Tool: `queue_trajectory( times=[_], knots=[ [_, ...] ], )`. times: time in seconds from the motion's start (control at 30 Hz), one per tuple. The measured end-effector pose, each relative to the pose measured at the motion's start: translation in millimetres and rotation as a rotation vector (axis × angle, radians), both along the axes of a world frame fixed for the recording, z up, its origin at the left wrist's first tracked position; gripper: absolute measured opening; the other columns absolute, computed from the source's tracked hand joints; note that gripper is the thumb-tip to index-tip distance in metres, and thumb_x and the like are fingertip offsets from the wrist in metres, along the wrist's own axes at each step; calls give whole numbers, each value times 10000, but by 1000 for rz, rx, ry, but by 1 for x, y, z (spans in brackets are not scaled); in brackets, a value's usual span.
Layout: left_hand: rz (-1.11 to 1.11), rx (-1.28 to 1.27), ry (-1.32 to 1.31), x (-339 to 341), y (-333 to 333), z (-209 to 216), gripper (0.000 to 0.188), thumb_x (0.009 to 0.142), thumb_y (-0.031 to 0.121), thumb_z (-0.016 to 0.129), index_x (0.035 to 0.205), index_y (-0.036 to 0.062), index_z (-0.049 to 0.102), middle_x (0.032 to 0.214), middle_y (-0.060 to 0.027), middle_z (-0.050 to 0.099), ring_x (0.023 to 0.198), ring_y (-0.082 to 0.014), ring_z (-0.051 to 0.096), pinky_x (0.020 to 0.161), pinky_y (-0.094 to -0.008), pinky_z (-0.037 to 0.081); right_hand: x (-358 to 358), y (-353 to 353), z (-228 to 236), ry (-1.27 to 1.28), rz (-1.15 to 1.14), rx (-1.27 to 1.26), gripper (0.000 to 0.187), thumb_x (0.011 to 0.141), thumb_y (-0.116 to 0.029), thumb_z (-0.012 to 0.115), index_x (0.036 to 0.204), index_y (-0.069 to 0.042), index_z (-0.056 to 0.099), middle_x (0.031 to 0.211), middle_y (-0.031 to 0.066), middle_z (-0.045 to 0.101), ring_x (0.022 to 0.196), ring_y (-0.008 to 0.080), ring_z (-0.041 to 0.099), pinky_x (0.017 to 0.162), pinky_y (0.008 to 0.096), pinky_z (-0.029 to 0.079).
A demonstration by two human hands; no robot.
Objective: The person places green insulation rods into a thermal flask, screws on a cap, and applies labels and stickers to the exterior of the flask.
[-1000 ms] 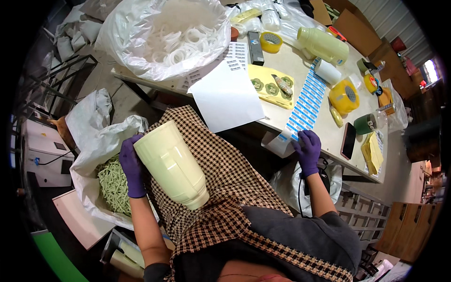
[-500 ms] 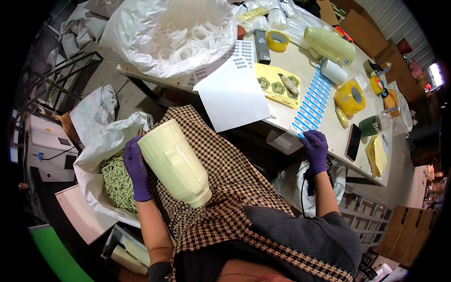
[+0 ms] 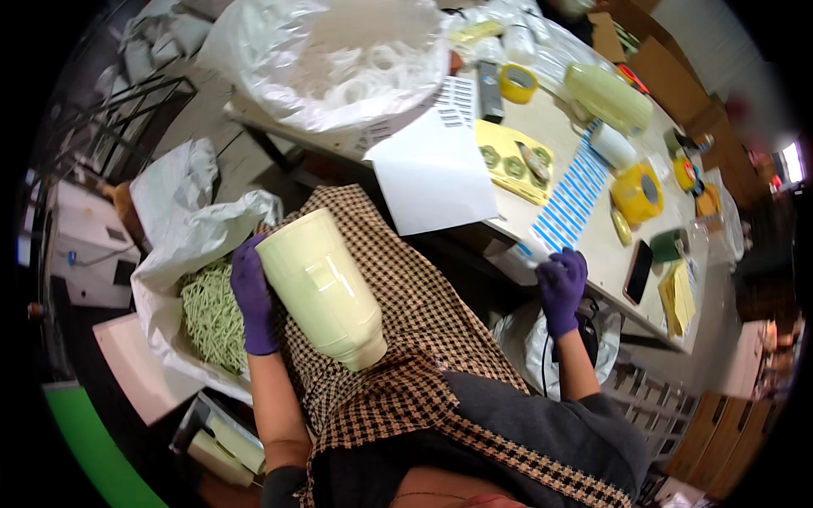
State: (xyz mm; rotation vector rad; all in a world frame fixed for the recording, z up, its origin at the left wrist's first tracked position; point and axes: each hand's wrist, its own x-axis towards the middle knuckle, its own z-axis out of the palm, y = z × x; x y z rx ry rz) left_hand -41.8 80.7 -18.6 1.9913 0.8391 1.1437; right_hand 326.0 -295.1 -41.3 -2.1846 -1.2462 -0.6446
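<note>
A pale green, ridged plastic jug (image 3: 326, 288) lies tilted over my lap, its wide open end toward the upper left. My left hand (image 3: 254, 296), in a purple glove, is closed around its left side; the fingertips are hidden behind it. At the table's near edge my right hand (image 3: 561, 292), also purple-gloved, has its fingers pinched together at the near end of a blue-and-white label strip (image 3: 569, 203). Blur hides how much of the strip they grip. A white roll (image 3: 612, 146) sits at the strip's far end.
A white bag of clear rings (image 3: 364, 76) stands on the table (image 3: 517, 203) at the far left. A sack of pale green strips (image 3: 207, 317) is left of my lap. Yellow tape (image 3: 637, 191), a phone (image 3: 638, 273) and another green jug (image 3: 608, 97) lie at right.
My right hand has drawn slightly left and nearer to me relative to the table. The left hand keeps holding the jug. The whole view has shifted a little.
</note>
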Motion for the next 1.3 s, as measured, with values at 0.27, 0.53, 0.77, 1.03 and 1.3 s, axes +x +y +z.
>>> queue_trajectory(
  times=[0.27,0.53,0.77,1.03,1.3],
  knots=[
    [-93,-233,-107,24,-14,42,245,1072,135,509,1183,0,681,1110,-64,710,1006,-123,627,923,-279,489,-76,133,77,1116,545,228,160,881,59,673,1028,-3,659,935,58,657,847,122,617,777,264,506],
    [-109,-318,-152,6,-27,49,332,1047,184,533,1267,-40,639,1242,-93,654,1149,-158,600,1014,-303,457,-113,297,116,1159,1145,-250,702,918,11,653,1556,-48,366,869,31,661,823,95,627,836,278,521],
    [-148,-264,-102,4,-30,50,339,1019,128,573,1320,-25,598,1291,-112,604,1189,-182,583,1050,-318,435,-114,300,122,1161,1065,-333,779,904,14,675,1590,-65,314,857,46,662,814,107,619,837,283,521],
    [-38,48,57,11,-34,61,430,919,171,693,1311,11,612,1267,-166,636,1199,-340,580,1079,-436,424,-129,305,110,412,1034,-120,869,800,-231,831,1541,-114,392,967,121,649,936,330,623,873,436,501],
    [-573,800,635,-43,-120,60,603,826,346,772,1366,131,610,1404,-52,594,1305,-339,534,1108,-536,395,-120,340,37,1113,911,-57,350,947,-346,737,883,-2,717,724,31,641,699,99,556,653,313,483]
  ],
)
